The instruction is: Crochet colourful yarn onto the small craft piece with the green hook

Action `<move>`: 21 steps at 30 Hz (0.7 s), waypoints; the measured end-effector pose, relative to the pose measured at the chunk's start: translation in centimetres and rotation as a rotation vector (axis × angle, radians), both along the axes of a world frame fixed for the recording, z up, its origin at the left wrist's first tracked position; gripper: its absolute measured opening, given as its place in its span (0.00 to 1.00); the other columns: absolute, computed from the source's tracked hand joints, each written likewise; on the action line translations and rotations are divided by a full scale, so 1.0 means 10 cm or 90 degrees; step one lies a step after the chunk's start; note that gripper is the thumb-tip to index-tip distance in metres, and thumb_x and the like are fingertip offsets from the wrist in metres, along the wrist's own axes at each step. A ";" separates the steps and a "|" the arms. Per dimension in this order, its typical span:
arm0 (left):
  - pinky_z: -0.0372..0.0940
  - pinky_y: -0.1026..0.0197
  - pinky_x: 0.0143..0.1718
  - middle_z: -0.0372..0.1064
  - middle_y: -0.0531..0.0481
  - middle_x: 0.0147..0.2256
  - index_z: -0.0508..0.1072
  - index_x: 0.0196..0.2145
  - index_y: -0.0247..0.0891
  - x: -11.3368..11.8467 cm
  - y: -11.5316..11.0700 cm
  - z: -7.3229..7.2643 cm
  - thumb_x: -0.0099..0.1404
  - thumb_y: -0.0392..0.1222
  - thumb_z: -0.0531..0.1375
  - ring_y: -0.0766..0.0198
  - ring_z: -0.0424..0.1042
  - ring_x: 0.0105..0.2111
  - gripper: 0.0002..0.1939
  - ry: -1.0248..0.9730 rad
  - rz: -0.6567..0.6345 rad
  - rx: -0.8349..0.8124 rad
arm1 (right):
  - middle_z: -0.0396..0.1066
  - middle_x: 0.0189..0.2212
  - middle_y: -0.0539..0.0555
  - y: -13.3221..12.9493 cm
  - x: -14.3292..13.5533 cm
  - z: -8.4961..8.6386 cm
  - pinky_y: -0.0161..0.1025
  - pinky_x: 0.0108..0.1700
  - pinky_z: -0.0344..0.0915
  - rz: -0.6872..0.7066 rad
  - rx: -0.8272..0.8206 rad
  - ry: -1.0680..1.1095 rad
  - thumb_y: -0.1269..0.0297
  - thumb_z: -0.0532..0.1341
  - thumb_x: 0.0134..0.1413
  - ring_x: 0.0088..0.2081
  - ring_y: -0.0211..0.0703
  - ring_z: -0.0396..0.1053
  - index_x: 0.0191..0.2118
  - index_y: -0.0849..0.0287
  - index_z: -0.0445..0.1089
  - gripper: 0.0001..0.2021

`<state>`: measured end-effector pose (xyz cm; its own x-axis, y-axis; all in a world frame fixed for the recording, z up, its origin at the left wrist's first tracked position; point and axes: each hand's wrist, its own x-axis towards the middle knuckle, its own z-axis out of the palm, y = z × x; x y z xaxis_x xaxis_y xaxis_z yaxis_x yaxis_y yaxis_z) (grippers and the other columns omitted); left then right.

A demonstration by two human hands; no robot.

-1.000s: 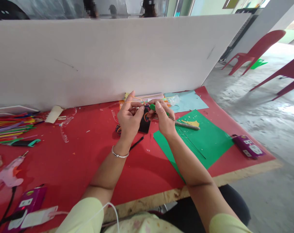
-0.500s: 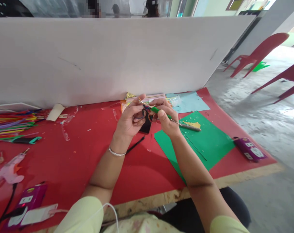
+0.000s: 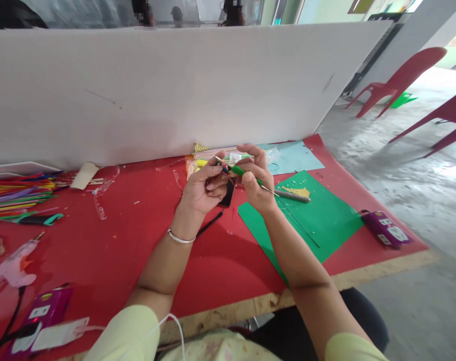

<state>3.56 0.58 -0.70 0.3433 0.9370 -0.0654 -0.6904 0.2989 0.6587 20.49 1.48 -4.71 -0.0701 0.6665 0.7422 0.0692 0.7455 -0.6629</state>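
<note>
My right hand (image 3: 257, 178) is closed round the green grip of a crochet hook (image 3: 238, 171); its thin metal ends stick out on both sides. The tip points left toward my left hand (image 3: 203, 188), which pinches a small looped bundle of dark blue, red and orange strands (image 3: 226, 169) between thumb and fingers. The hook's tip meets the bundle, but fingers partly cover it, so I cannot tell which loop it is in. Both hands are raised over the red table (image 3: 138, 250). Behind them lies a black phone (image 3: 228, 194), partly hidden.
A green sheet (image 3: 325, 225) carries a grey rod (image 3: 295, 196) and a yellow scrap (image 3: 299, 191). Purple boxes (image 3: 386, 228) lie at right and lower left. Coloured pipe cleaners (image 3: 21, 195) and a pink glue gun (image 3: 15, 263) are at left. A white panel (image 3: 175, 90) stands behind.
My right index finger has lifted and straightened away from the strands. The loops hanging under my left fingers show less now. The hook stays in my right hand.
</note>
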 end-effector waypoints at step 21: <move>0.41 0.72 0.15 0.57 0.63 0.19 0.83 0.40 0.40 -0.01 -0.08 0.07 0.54 0.31 0.71 0.78 0.46 0.15 0.15 0.039 0.088 0.091 | 0.66 0.70 0.55 0.08 0.08 -0.03 0.56 0.51 0.80 -0.013 0.051 -0.029 0.33 0.61 0.68 0.42 0.45 0.74 0.39 0.49 0.81 0.25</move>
